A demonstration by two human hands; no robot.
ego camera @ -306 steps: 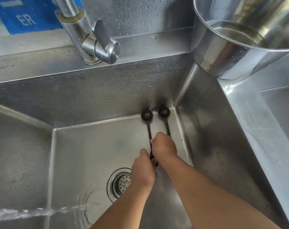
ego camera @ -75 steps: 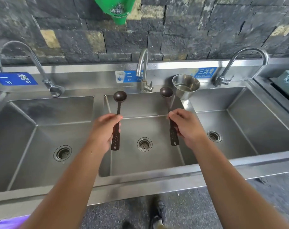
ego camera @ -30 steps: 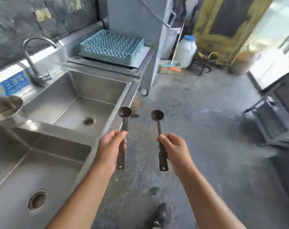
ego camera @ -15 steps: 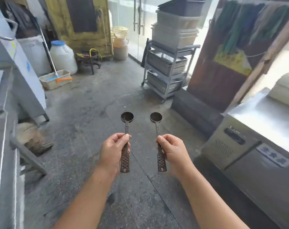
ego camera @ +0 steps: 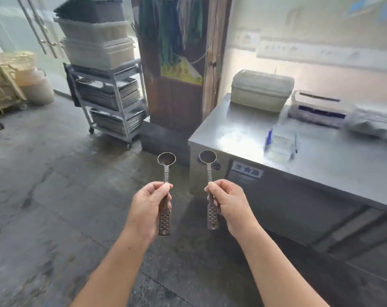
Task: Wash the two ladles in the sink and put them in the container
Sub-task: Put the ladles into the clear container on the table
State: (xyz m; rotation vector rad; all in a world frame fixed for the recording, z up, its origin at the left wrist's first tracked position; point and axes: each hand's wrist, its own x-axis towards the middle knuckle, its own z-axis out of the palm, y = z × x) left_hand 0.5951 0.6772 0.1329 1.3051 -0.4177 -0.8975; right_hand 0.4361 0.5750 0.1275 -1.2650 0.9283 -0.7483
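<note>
I hold two small dark metal ladles upright in front of me, bowls up, perforated handle ends hanging down. My left hand (ego camera: 147, 207) grips the handle of the left ladle (ego camera: 166, 159). My right hand (ego camera: 229, 201) grips the handle of the right ladle (ego camera: 208, 157). The two ladles are apart, about a hand's width between them. On the steel counter (ego camera: 239, 129) to the right stands a small clear plastic container (ego camera: 281, 144), and a lidded beige box (ego camera: 261, 90) sits further back by the wall.
A wheeled steel rack (ego camera: 112, 100) stacked with trays and bins stands ahead on the left, beside a dark wooden partition (ego camera: 174, 85). A white appliance (ego camera: 318, 107) and a plastic-wrapped bundle (ego camera: 372, 121) lie on the counter. Wet concrete floor (ego camera: 44, 185) spreads to the left.
The view has swung further right, away from the sinks; the steel counter with its containers now fills the right side. Both hands still hold the ladles in the same upright pose.
</note>
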